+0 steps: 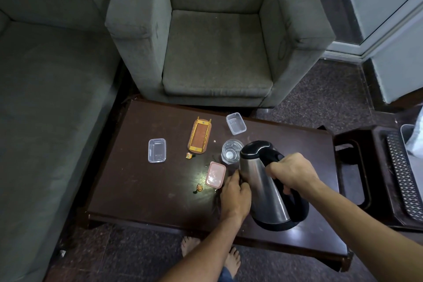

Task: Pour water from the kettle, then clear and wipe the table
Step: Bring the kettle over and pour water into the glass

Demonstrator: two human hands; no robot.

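A steel kettle [261, 181] with a black lid and handle is tilted forward above the dark wooden table [142, 190], its spout over a clear glass [231, 151]. My right hand [293, 173] grips the black handle. My left hand [234, 194] rests against the kettle's left side, fingers on the steel. Whether water is flowing cannot be told.
On the table lie a pink lidded box [215, 174], two clear plastic containers [157, 150] [236, 123], an orange-and-gold stand [199, 135] and two small wrappers [189, 155] [199, 187]. A grey armchair [217, 52] stands behind, a sofa [45, 98] left, a dark side table [389, 167] right.
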